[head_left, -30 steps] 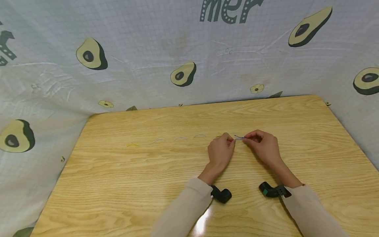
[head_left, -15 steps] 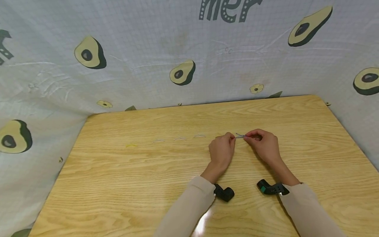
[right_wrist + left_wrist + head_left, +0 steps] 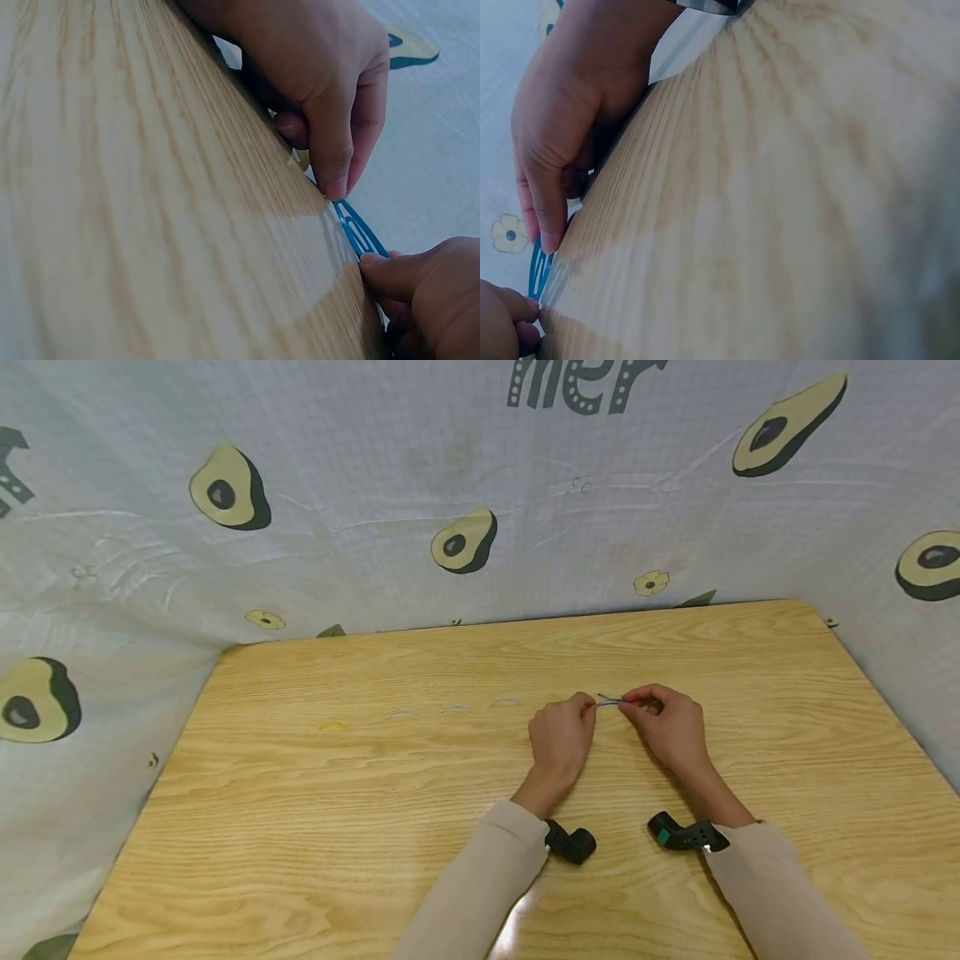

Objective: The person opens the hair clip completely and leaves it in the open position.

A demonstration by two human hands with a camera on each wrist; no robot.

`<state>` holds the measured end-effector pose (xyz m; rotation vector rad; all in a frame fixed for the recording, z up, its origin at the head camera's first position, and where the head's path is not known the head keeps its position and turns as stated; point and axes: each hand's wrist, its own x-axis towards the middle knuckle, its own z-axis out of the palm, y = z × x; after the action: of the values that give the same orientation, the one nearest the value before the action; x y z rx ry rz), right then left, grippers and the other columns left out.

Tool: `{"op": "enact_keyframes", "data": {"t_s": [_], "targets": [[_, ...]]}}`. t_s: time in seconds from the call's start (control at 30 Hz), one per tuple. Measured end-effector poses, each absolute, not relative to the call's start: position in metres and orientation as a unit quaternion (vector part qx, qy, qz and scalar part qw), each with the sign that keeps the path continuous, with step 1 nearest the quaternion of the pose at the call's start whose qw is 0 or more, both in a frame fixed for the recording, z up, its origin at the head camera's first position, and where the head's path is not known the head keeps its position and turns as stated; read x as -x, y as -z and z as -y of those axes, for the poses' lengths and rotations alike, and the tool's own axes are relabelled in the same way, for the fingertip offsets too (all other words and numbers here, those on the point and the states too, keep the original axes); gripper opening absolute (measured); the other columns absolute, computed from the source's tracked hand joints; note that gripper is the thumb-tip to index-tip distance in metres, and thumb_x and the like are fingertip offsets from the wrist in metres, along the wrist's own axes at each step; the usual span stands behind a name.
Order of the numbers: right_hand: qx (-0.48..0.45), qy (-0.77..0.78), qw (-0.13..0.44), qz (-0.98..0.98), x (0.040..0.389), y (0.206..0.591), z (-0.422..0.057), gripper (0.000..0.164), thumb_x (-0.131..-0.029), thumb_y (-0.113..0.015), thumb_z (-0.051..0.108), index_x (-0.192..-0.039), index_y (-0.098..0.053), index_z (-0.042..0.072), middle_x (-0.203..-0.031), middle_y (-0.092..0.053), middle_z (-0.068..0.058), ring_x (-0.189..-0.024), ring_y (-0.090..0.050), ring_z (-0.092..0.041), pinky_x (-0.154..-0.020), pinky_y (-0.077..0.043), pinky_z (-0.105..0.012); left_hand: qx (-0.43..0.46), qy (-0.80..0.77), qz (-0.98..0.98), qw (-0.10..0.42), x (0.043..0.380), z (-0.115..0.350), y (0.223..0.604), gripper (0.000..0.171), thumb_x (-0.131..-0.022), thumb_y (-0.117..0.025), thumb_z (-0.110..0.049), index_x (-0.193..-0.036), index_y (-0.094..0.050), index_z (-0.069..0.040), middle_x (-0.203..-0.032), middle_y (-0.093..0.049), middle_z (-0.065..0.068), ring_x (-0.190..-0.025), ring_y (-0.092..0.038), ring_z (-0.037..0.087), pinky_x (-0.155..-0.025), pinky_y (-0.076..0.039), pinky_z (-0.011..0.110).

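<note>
A blue snap hair clip [image 3: 609,701] is stretched between both hands just above the table, its slotted frame showing in the right wrist view [image 3: 360,234]. At the clip's left end, my left hand [image 3: 561,739] pinches it between thumb and finger. My right hand [image 3: 670,731] pinches the opposite end, its fingertips hiding that tip. In the left wrist view, the right hand [image 3: 577,120] is the upper one and the left hand [image 3: 502,321] sits in the lower corner. A small yellow piece [image 3: 302,159], too covered to identify, shows under the left hand.
Left of the hands, thin pieces lie in a row: a yellow one [image 3: 332,724] and three whitish ones [image 3: 455,708]. They look like similar clips but are small and faint. The wooden table [image 3: 300,827] meets an avocado-print sheet [image 3: 360,468] along its back edge.
Both hands stay pinched on the hair clip and have risen very slightly in the head view. The row of pieces has not moved on the table.
</note>
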<state>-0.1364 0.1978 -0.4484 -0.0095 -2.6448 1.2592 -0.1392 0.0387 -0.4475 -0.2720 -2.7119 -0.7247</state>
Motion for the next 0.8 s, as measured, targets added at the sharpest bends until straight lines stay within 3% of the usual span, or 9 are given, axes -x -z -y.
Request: {"op": "enact_keyframes", "data": {"t_s": [0.8], "targets": [[0.012,-0.426,0.095,0.9,0.1388,0.4422,-0.1961,0.017,-0.088,-0.071,0.018,-0.096,-0.071,0.002,-0.083,-0.068,-0.011,-0.061,-0.054,-0.014,-0.053,-0.04,-0.021,0.075,0.234,0.957,0.153,0.1431,-0.0418,0.4462,0.01,-0.091,-0.067,-0.029,-0.09,-0.076,-0.025,-0.066,-0.066,-0.009,-0.05,-0.059,0.012,-0.039,-0.034,0.021]]}}
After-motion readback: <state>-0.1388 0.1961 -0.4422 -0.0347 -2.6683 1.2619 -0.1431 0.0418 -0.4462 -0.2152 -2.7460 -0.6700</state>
